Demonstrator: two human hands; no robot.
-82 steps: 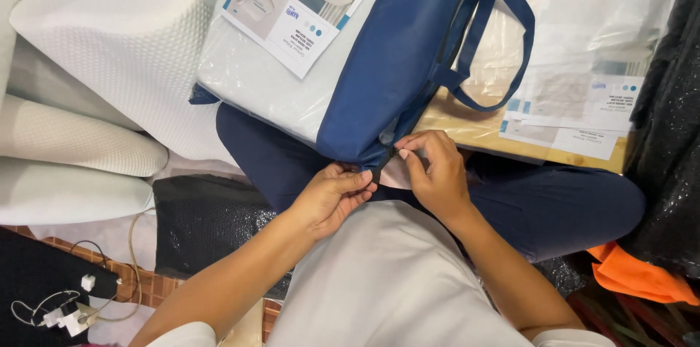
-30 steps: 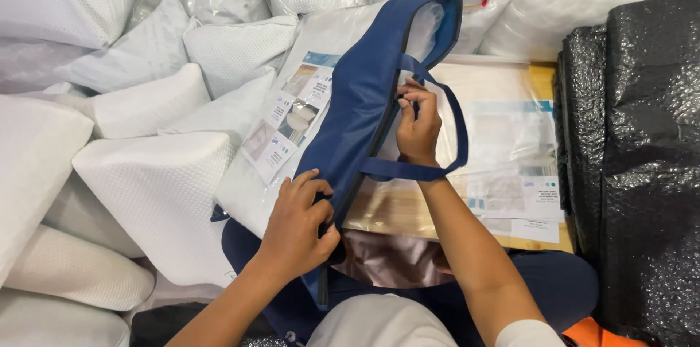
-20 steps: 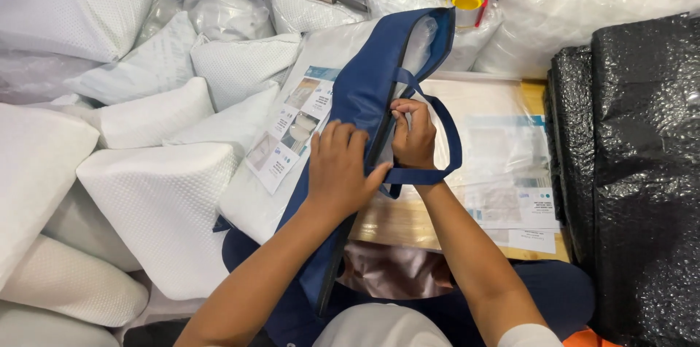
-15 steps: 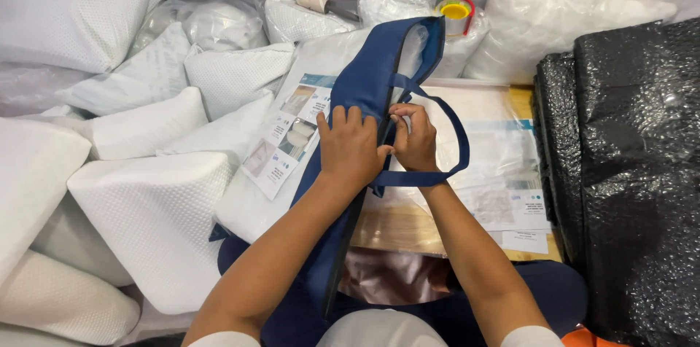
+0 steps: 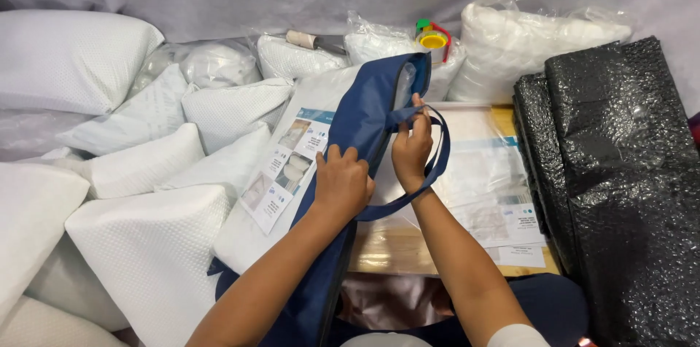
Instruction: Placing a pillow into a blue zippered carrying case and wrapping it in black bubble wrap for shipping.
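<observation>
Climbing since before, right hand (image 5: 412,149) nears bag (image 5: 364,110) top.

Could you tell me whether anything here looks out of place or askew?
Nothing stands out. The left hand presses the blue bag flat while the right hand pinches its edge near the handle loop.

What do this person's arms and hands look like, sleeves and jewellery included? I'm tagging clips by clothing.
Both forearms are bare. A short white sleeve edge shows at the right arm's upper end. Neither the left hand nor the right hand shows gloves, rings, a watch or bracelets.
</observation>
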